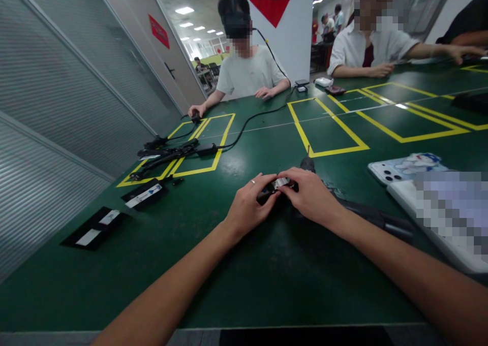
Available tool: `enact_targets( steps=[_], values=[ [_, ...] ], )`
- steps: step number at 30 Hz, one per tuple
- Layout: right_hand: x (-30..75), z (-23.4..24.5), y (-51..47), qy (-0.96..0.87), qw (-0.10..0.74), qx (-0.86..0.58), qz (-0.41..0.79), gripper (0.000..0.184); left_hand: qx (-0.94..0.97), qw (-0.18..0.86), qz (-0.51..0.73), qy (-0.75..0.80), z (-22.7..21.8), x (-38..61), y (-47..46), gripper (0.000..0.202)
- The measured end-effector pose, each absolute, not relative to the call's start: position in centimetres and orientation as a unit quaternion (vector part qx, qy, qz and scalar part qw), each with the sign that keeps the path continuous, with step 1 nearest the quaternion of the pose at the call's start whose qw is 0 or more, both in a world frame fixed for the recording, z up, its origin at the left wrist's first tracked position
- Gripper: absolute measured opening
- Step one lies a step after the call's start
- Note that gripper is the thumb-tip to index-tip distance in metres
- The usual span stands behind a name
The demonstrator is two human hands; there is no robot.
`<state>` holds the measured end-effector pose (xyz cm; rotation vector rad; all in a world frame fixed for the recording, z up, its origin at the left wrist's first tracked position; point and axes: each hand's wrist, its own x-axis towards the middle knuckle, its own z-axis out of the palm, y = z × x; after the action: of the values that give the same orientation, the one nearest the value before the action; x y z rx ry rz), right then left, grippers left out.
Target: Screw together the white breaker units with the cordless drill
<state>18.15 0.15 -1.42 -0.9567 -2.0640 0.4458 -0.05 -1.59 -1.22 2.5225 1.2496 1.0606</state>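
Observation:
A small black object with a pale, label-like patch [281, 183] is pinched between my two hands above the green table. My left hand [249, 203], with a ring on one finger, grips its left side with thumb and fingers. On the other side, my right hand [310, 193] holds it by the fingertips, thumb below. The fingers cover much of the object, so its exact kind cannot be made out. Just behind and right of my right hand lies a black power drill [371, 216], partly hidden by the hand and forearm; its thin bit points away from me.
Black flat pieces with white labels [89, 237] lie at left, near a black folded stand-like item [168, 158] and cables. Yellow tape rectangles [339, 150] mark the green table [213, 285]. A phone [389, 172] and white box [412, 203] are at right. People sit opposite.

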Motion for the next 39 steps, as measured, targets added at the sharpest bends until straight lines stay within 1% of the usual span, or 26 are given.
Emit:
enact_targets(
  steps=[8, 13, 15, 19, 23, 25, 28, 34, 39],
  values=[
    [18.3, -1.4, 0.4, -0.821, 0.396, -0.373, 0.173, 0.029, 0.787, 0.171, 0.408, 0.429, -0.5, 0.6, -2.0, 0.029],
    [18.3, -1.4, 0.4, -0.822, 0.398, -0.366, 0.177, 0.032, 0.781, 0.203, 0.406, 0.429, -0.5, 0.7, -1.9, 0.029],
    [18.3, -1.3, 0.3, -0.824, 0.393, -0.369, 0.176, 0.028, 0.777, 0.211, 0.413, 0.426, -0.3, 0.6, -1.8, 0.027],
    [18.2, -1.1, 0.1, -0.821, 0.390, -0.379, 0.174, 0.023, 0.749, 0.192, 0.457, 0.440, 0.5, -0.1, -1.2, 0.020],
    [18.3, -0.9, 0.0, -0.819, 0.384, -0.385, 0.181, 0.023, 0.698, 0.126, 0.495, 0.502, 1.1, -3.1, 0.8, 0.025],
    [18.3, -0.8, 0.0, -0.819, 0.379, -0.388, 0.185, 0.022, 0.681, 0.102, 0.473, 0.549, 1.0, -5.5, 2.4, 0.029],
    [18.3, -0.7, -0.1, -0.820, 0.377, -0.388, 0.189, 0.022, 0.663, 0.088, 0.406, 0.623, 0.0, -9.4, 4.8, 0.038],
    [18.4, -0.5, -0.2, -0.820, 0.375, -0.387, 0.192, 0.022, 0.664, 0.116, 0.354, 0.648, -2.5, -14.7, 7.3, 0.041],
    [18.5, -0.6, -0.2, -0.821, 0.378, -0.384, 0.190, 0.022, 0.662, 0.153, 0.324, 0.659, -3.2, -16.3, 7.2, 0.042]
  ],
)
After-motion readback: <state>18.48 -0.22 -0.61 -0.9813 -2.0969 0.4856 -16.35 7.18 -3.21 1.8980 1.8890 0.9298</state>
